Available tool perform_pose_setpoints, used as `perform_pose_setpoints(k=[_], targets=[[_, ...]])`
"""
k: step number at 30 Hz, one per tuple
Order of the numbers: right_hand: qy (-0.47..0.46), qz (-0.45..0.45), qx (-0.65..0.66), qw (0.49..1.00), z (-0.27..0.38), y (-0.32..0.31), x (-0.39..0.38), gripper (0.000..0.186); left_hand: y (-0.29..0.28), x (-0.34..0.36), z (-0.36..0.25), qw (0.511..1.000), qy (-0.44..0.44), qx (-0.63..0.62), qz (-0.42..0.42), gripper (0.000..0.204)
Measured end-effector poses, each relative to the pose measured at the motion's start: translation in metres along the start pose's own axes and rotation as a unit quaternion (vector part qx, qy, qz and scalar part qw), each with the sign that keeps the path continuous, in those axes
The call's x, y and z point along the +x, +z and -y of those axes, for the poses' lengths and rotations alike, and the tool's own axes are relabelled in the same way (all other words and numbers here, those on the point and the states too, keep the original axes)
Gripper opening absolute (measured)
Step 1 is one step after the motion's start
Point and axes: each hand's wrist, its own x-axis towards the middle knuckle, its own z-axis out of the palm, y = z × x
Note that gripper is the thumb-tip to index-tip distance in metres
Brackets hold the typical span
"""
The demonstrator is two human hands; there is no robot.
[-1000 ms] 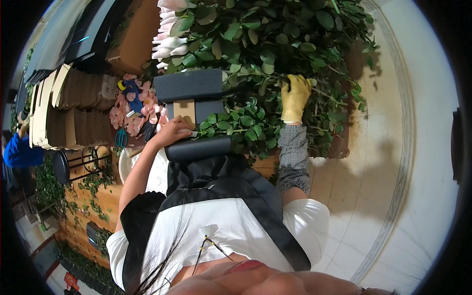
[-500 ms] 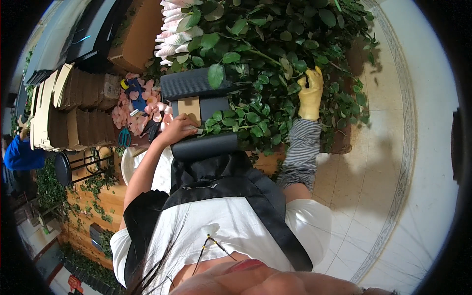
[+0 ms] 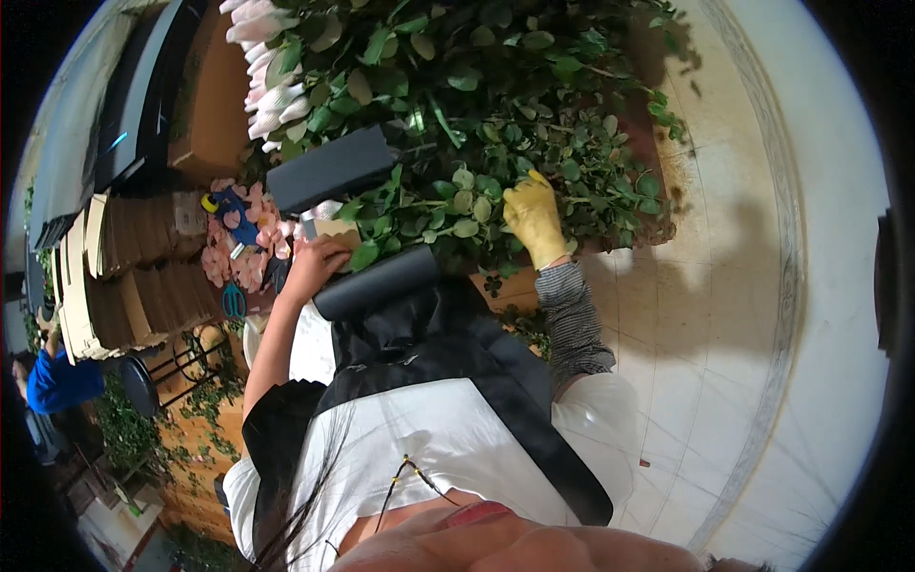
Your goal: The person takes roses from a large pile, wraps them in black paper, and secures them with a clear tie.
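While my gloved right hand (image 3: 534,221) lies flat and open on the leafy rose stems (image 3: 477,181), gripping nothing I can see, my bare left hand (image 3: 319,259) curls over the near black rail (image 3: 376,283); whether it grips, I cannot tell. Those stems lie heaped just beyond both hands, running left toward the pale buds (image 3: 257,86), nearer my right. A second black rail (image 3: 329,170) crosses them. Pale floor tiles (image 3: 724,315) spread right.

Left hand (image 3: 319,259) bare, arm bent at the elbow and reaching forward, fingers (image 3: 335,250) curled down, right hand (image 3: 536,217) in a yellow glove, forearm in a grey striped sleeve, extended forward, gloved fingers loosely curled
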Motion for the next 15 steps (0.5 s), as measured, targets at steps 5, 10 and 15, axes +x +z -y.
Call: perform_pose_setpoints(k=[5,10,15], targets=[[0.040,0.141,0.034,0.989,-0.005,0.009,0.006,0.010,-0.012,0.008,-0.022,0.954,0.041,0.289,-0.064,0.071],[0.156,0.260,0.055,0.951,-0.014,-0.047,0.053,0.043,-0.006,0.009,-0.005,0.989,-0.043,0.142,-0.009,0.059],[-0.060,-0.151,0.325,0.932,0.030,-0.106,0.172,0.041,0.002,0.002,0.011,0.999,-0.020,-0.026,-0.006,0.032]])
